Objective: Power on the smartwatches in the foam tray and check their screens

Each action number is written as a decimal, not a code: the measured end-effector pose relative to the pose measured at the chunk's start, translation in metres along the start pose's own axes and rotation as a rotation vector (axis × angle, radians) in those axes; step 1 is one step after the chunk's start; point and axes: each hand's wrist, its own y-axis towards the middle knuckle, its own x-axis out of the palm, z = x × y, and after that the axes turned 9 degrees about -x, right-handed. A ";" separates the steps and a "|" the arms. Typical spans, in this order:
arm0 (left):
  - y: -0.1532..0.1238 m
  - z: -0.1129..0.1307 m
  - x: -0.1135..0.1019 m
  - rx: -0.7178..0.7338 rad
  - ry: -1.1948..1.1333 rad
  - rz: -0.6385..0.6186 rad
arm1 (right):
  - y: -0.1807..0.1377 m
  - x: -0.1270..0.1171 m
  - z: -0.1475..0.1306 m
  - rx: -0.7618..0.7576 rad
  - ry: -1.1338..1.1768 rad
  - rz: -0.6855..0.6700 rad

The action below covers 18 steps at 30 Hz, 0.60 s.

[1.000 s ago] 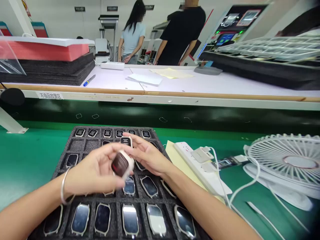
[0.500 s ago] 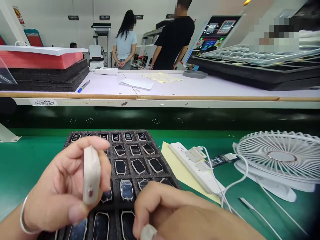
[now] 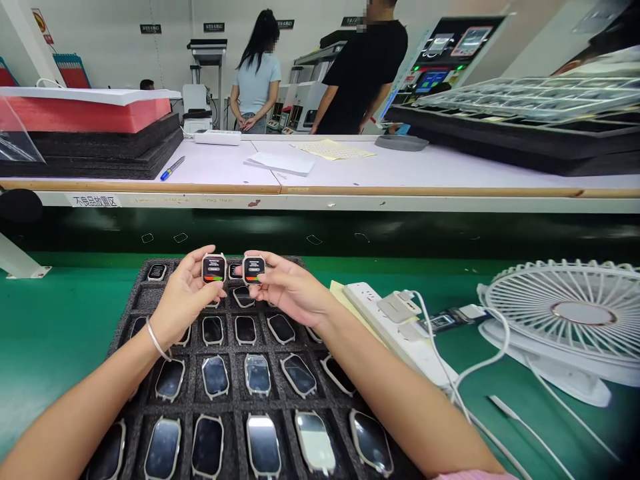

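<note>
My left hand (image 3: 193, 287) grips a smartwatch without a strap (image 3: 214, 268) by its edges, fingers behind and thumb at the lower corner. Level with it, my right hand (image 3: 287, 283) pinches a second smartwatch (image 3: 254, 269). Both screens are lit, with white text and a red and green strip, and they face me. A small gap separates the two watches. Below them lies a black foam tray (image 3: 193, 393) whose compartments hold rows of similar watches, most with dark screens. My hands and forearms hide part of the tray.
A power strip (image 3: 373, 307) with a plugged-in charger and white cables lies right of the tray. Beyond it stands a white fan (image 3: 575, 313). The shelf (image 3: 210, 167) holds stacked foam, papers, a pen (image 3: 173, 169) and clear trays (image 3: 540, 97). Two people stand behind.
Both hands have moved away from me over the far part of the tray. The watches, earlier close and seen edge-on or mostly hidden, now stand side by side with lit screens toward me.
</note>
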 end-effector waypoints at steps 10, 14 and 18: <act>0.001 -0.002 -0.001 -0.016 -0.034 -0.067 | -0.003 0.002 0.005 -0.061 -0.013 -0.043; -0.001 -0.001 -0.002 -0.011 -0.049 -0.069 | -0.004 0.003 0.005 -0.096 -0.035 -0.061; -0.001 0.000 -0.002 -0.016 -0.069 -0.065 | -0.005 0.004 0.004 -0.132 -0.067 -0.076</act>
